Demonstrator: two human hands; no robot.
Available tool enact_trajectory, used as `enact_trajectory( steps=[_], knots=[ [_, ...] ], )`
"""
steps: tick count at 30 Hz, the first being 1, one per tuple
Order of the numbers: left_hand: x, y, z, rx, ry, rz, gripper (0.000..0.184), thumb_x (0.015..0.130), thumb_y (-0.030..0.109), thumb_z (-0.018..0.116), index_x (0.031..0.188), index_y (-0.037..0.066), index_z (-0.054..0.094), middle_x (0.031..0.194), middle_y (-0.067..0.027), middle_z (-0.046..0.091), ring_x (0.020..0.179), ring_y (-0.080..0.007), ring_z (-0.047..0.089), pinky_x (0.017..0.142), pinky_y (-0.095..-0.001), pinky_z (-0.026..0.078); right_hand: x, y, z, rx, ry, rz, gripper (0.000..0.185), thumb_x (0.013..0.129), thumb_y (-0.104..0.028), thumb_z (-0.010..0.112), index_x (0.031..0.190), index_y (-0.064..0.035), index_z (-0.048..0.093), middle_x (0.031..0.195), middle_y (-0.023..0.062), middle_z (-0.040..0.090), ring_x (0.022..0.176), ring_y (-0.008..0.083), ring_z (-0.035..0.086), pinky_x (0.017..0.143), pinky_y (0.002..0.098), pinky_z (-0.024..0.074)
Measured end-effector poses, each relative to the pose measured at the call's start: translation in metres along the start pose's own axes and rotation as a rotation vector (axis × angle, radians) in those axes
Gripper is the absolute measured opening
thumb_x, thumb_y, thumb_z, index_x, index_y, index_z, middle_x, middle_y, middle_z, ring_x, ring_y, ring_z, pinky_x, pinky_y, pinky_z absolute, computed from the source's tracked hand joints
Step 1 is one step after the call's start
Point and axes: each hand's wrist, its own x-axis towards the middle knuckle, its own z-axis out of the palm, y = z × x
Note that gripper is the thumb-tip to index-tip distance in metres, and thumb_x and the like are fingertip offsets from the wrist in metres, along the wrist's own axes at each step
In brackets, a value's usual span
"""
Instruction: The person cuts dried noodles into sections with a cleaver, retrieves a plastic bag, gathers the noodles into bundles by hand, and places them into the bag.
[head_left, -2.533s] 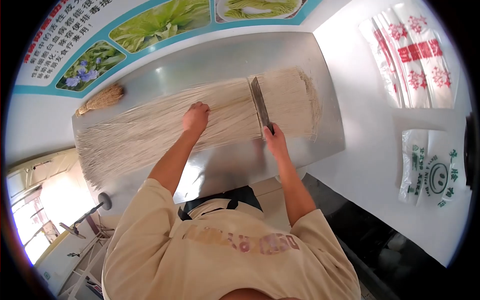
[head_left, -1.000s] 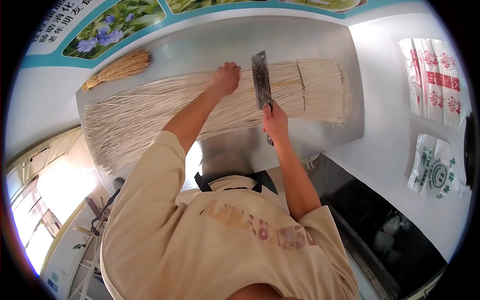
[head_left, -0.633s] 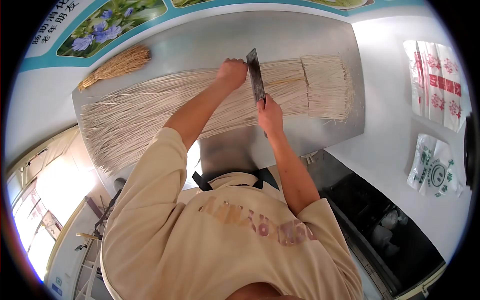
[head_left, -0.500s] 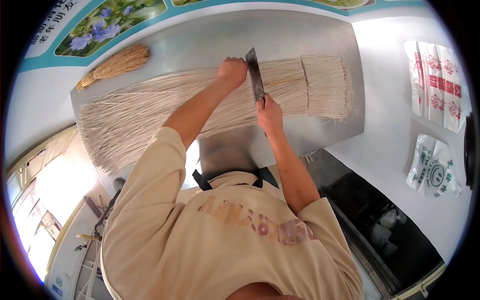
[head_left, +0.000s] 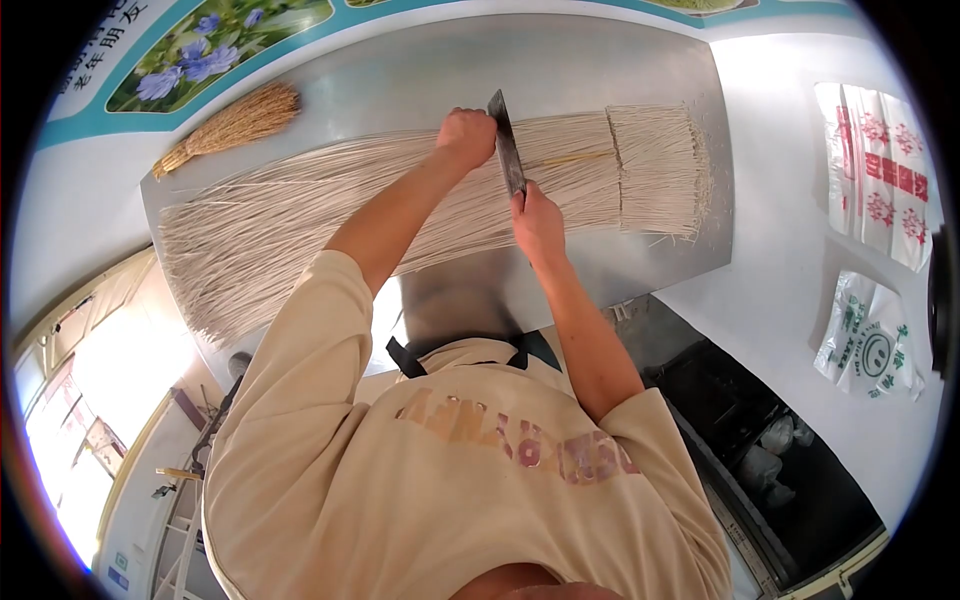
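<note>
Long pale dried noodles (head_left: 400, 205) lie in a wide layer across the metal table, with a cut section (head_left: 660, 170) at the right end, parted from the rest by a straight line. My right hand (head_left: 539, 225) is wrapped round the handle of a knife with a broad dark blade (head_left: 508, 145), which stands across the noodles. Just left of the blade's far end, at the noodles' far edge, my left hand (head_left: 467, 137) is closed with knuckles up. What lies under its fingers is hidden. A thin yellowish stick (head_left: 572, 158) lies on the noodles right of the blade.
A straw brush (head_left: 235, 125) lies at the back left of the metal table (head_left: 440, 70). On the white surface at right are printed plastic bags (head_left: 880, 175) and a smiley-face bag (head_left: 872, 340). A dark recess (head_left: 770, 430) holding bags is below right.
The blade has tilted, so its face looks narrower. Both hands have shifted only slightly. The noodles and the cut section look the same.
</note>
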Motion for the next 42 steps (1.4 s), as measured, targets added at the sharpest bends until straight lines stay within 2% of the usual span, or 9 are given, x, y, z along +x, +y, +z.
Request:
enact_trajectory(
  steps=[3,8,14,18,20,26,32,36,42],
  knots=[
    [0.003,-0.001,-0.012,-0.038,-0.064,-0.028,0.029,0.094,0.025,0.057,0.093,0.002,0.074,0.105,-0.0156,0.072,0.101,-0.0324,0.068,0.091,-0.0434,0.053,0.008,-0.001,0.004,-0.073,-0.104,0.057,0.025,0.099,-0.022,0.052,0.096,0.0015,0.060,0.078,0.0267,0.067,0.077,0.0472,0.066,0.070,0.0551,0.0532],
    [0.016,-0.022,-0.003,-0.353,-0.122,-0.160,0.058,0.104,0.046,0.034,0.101,0.004,0.073,0.110,-0.0190,0.071,0.109,-0.0387,0.065,0.096,-0.0475,0.050,0.012,0.000,0.015,-0.031,-0.149,0.158,0.027,0.098,-0.023,0.054,0.094,0.0020,0.061,0.082,0.0275,0.068,0.082,0.0473,0.066,0.073,0.0550,0.0527],
    [0.024,-0.010,-0.045,-0.465,-0.370,-0.301,0.060,0.106,0.053,0.024,0.120,0.012,0.066,0.117,-0.0191,0.069,0.112,-0.0372,0.064,0.101,-0.0448,0.048,0.009,-0.004,0.013,-0.045,-0.110,0.125,0.023,0.097,-0.020,0.056,0.093,0.0021,0.062,0.084,0.0276,0.068,0.084,0.0467,0.066,0.075,0.0544,0.0531],
    [0.031,-0.002,-0.019,-0.325,-0.268,-0.324,0.059,0.106,0.052,0.025,0.122,0.013,0.065,0.124,-0.0192,0.065,0.117,-0.0354,0.061,0.100,-0.0495,0.048,0.009,-0.004,0.017,-0.052,-0.091,0.127,0.019,0.095,-0.017,0.058,0.093,0.0013,0.061,0.082,0.0270,0.069,0.083,0.0458,0.067,0.074,0.0538,0.0540],
    [0.026,-0.004,-0.017,-0.118,-0.200,-0.051,0.048,0.105,0.044,0.033,0.124,0.011,0.062,0.127,-0.0195,0.063,0.122,-0.0359,0.057,0.098,-0.0553,0.047,0.008,-0.001,0.020,-0.055,-0.078,0.127,0.018,0.095,-0.016,0.058,0.092,0.0015,0.061,0.081,0.0270,0.069,0.082,0.0458,0.067,0.073,0.0539,0.0539],
    [0.026,-0.004,-0.014,-0.170,-0.192,-0.144,0.033,0.103,0.026,0.039,0.130,0.014,0.055,0.131,-0.0197,0.059,0.127,-0.0378,0.050,0.099,-0.0597,0.044,0.011,0.003,0.030,-0.028,-0.078,0.128,0.017,0.094,-0.014,0.058,0.090,0.0022,0.059,0.078,0.0269,0.068,0.079,0.0460,0.067,0.071,0.0547,0.0532],
    [0.035,-0.011,-0.007,-0.162,-0.257,-0.166,0.044,0.105,0.038,0.031,0.125,0.014,0.062,0.135,-0.0197,0.057,0.132,-0.0362,0.045,0.104,-0.0575,0.039,0.014,0.005,0.028,0.001,-0.076,0.097,0.017,0.094,-0.014,0.058,0.090,0.0019,0.059,0.075,0.0267,0.067,0.076,0.0468,0.066,0.069,0.0557,0.0526],
    [0.033,-0.008,-0.004,-0.099,-0.105,-0.147,0.043,0.105,0.039,0.032,0.125,0.017,0.062,0.132,-0.0186,0.058,0.131,-0.0356,0.046,0.102,-0.0569,0.040,0.019,0.011,0.039,-0.014,-0.066,0.103,0.017,0.094,-0.014,0.058,0.090,0.0018,0.058,0.074,0.0265,0.067,0.074,0.0469,0.066,0.068,0.0555,0.0529],
    [0.033,-0.014,-0.006,-0.085,-0.207,-0.122,0.044,0.104,0.043,0.033,0.126,0.020,0.063,0.130,-0.0178,0.058,0.129,-0.0351,0.046,0.101,-0.0573,0.039,0.017,0.004,0.033,0.022,-0.089,0.133,0.016,0.093,-0.014,0.058,0.097,0.0017,0.061,0.078,0.0270,0.068,0.079,0.0457,0.068,0.071,0.0547,0.0540]
  ],
)
